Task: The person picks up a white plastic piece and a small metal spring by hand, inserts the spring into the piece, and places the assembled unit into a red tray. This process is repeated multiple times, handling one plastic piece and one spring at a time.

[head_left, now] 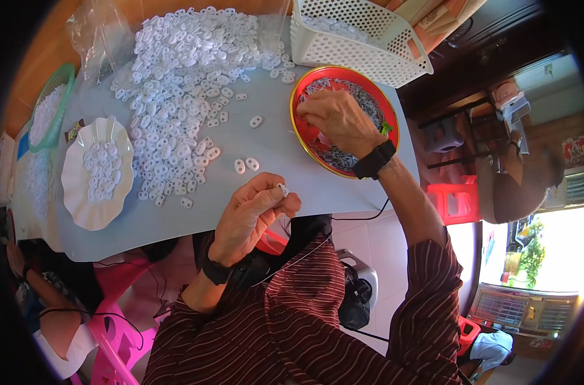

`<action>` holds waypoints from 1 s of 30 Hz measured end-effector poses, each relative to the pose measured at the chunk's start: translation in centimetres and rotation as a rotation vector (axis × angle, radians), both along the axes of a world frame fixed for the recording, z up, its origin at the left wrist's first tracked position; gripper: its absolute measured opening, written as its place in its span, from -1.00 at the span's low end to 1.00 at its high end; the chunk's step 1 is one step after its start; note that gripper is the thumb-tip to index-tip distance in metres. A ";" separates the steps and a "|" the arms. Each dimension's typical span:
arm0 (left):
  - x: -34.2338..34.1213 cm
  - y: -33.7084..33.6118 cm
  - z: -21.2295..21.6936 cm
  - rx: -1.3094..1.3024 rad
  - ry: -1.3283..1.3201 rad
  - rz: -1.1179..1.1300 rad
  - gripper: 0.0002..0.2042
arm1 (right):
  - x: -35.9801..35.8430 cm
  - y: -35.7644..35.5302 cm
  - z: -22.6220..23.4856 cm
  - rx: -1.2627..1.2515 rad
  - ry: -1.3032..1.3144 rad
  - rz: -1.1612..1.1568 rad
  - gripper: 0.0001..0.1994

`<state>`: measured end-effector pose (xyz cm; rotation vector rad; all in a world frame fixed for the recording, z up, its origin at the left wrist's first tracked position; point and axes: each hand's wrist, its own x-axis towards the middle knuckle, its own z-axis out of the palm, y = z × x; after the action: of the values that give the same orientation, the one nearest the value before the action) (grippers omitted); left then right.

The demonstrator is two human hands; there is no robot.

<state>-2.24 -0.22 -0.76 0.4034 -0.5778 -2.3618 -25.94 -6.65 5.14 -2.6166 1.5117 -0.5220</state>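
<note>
Pieces [170, 122] piled beyond the left hand [252, 208], seemingly still unhandled, outnumber those on the scalloped plate [98, 216] to its left, while that hand pinches one small white part [283, 190] and the right hand [342, 120], well apart, its grip hidden, reaches into the red bowl [367, 83].

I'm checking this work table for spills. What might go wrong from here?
The small white piece is pinched at the fingertips of the left hand, near the table's front edge; a slip might send it to the floor.

The right hand is in the red bowl, close to the table's right edge; a knock could spill its small gray parts.
</note>
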 end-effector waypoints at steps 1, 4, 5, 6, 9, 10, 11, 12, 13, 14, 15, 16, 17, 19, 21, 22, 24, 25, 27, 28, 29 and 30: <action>-0.1 0.0 -0.1 0.002 0.001 0.000 -0.88 | -0.1 0.0 -0.1 0.002 0.001 0.000 -0.87; -0.1 0.2 -0.3 -0.013 0.009 0.006 -0.88 | -0.3 -0.3 -0.5 -0.032 0.076 0.012 -0.87; -0.1 0.2 -0.2 -0.008 -0.006 0.010 -0.88 | -0.2 -0.5 -0.6 -0.038 0.115 0.021 -0.89; -0.1 0.3 -0.1 -0.002 -0.022 0.012 -0.88 | -0.2 -0.7 -0.7 -0.043 0.154 0.029 -0.90; -0.2 0.2 -0.2 -0.006 -0.022 0.009 -0.88 | 0.0 -1.0 -0.5 -0.016 0.175 0.006 -0.92; -0.3 0.2 -0.2 -0.007 -0.023 0.004 -0.88 | -0.1 -0.9 -0.6 -0.016 0.174 0.001 -0.92; -0.3 0.2 -0.3 -0.012 -0.020 0.006 -0.88 | -0.1 -0.9 -0.8 -0.007 0.198 -0.060 -0.92; -0.3 0.2 -0.3 -0.019 -0.015 0.008 -0.89 | -0.1 -0.8 -1.0 0.003 0.222 -0.123 -0.91; -0.3 0.2 -0.2 -0.019 -0.018 0.007 -0.89 | -0.1 -0.7 -1.2 0.003 0.220 -0.124 -0.91; -0.3 0.2 -0.1 -0.022 -0.022 0.010 -0.89 | -0.1 -0.4 -1.3 -0.030 0.191 -0.130 -0.91; -0.4 0.3 0.0 -0.026 -0.025 0.013 -0.89 | 0.0 -0.1 -1.3 -0.063 0.163 -0.138 -0.91; -0.4 0.3 0.1 -0.028 -0.024 0.010 -0.89 | 0.1 0.2 -1.2 -0.064 0.163 -0.141 -0.91; -0.4 0.3 0.0 -0.035 -0.029 0.025 -0.89 | 0.7 0.4 -1.0 0.003 0.136 -0.172 -0.92; -0.4 0.4 -0.2 -0.044 -0.036 0.043 -0.89 | 1.1 0.4 -1.3 0.069 0.105 -0.200 -0.93; -0.4 0.5 -0.1 -0.059 -0.031 0.050 -0.90 | 1.1 0.5 -1.6 0.051 0.184 -0.227 -0.94; -0.5 0.5 -0.2 -0.065 -0.032 0.049 -0.90 | 1.0 0.3 -1.5 0.045 0.182 -0.229 -0.94; -0.5 0.4 -0.2 -0.102 -0.014 0.048 -0.90 | 0.8 -0.1 -1.1 0.112 0.121 -0.224 -0.92; -0.5 0.4 -0.1 -0.107 -0.017 0.048 -0.90 | 0.7 0.0 -1.0 0.108 0.118 -0.224 -0.92; -0.7 0.7 -0.1 -0.123 -0.053 0.100 -0.91 | 0.7 0.4 -0.6 0.041 0.050 -0.239 -0.91; -0.7 0.8 0.0 -0.123 -0.055 0.099 -0.91 | 0.7 0.8 -0.5 0.040 0.047 -0.240 -0.91; -0.6 1.0 0.3 -0.138 -0.098 0.133 -0.91 | 1.2 1.3 0.1 0.057 -0.088 -0.270 -0.91; -0.6 1.1 0.5 -0.154 -0.138 0.160 -0.92 | 1.6 2.1 0.8 0.072 -0.222 -0.308 -0.91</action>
<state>-2.81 0.87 -0.27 0.5252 -0.7572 -2.1330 -24.32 -4.52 5.94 -2.1971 1.8249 -0.7376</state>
